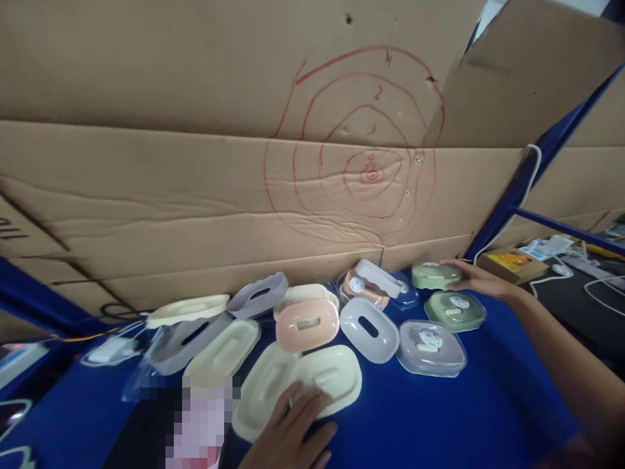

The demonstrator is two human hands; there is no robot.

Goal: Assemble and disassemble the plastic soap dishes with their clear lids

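Several oval plastic soap dishes in cream, grey, pink and green lie on a blue table (439,417). My left hand (293,433) rests at the bottom centre, fingers spread flat against the near edge of a cream soap dish (332,378). My right hand (476,279) reaches to the far right and closes on a pale green soap dish (432,275) next to the cardboard wall. Another green dish with a clear lid (455,310) sits just in front of that hand. A pink dish (307,324) and a grey dish (368,329) lie in the middle.
A tall cardboard wall (195,195) with red circles drawn on it stands behind the table. A blue metal frame (527,182) rises at the right. Beyond it lie a small brown box (512,264), white cables and a mouse. A blurred patch covers something at the bottom left.
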